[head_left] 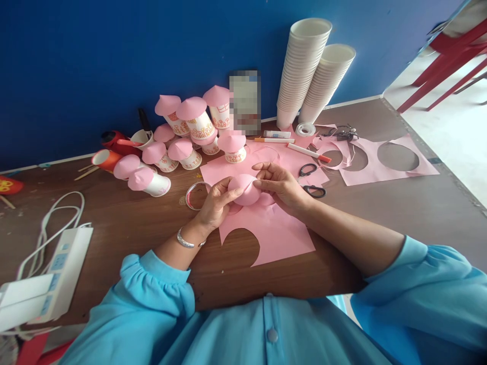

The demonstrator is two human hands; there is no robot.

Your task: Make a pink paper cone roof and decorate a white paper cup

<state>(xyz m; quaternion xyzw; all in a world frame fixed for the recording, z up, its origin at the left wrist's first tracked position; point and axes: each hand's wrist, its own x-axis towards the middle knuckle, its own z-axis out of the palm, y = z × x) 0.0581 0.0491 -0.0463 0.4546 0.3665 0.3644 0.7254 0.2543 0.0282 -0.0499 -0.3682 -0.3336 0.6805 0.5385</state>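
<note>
Between both hands is a pink paper cone (245, 195), held above the table. My left hand (217, 202) pinches its left side between thumb and fingers. My right hand (281, 186) grips the upper right edge, by the cone's seam, with the fingertips pressed together. Under the hands lies pink paper (283, 238) with round pieces cut out of it. A roll of tape (187, 196) rests just left of my left hand. Black-handled scissors (314, 191) lie right of my right hand, their blades hidden. Beyond the hands stands a paper cup with a pink cone roof (232, 142).
Several decorated cups with pink roofs (198, 119) are grouped at the back left. Two tall stacks of white paper cups (302, 66) stand against the blue wall. Markers (309, 152), a glue stick (277, 134) and paper offcuts (395, 162) lie right. A power strip (70, 268) with cables sits front left.
</note>
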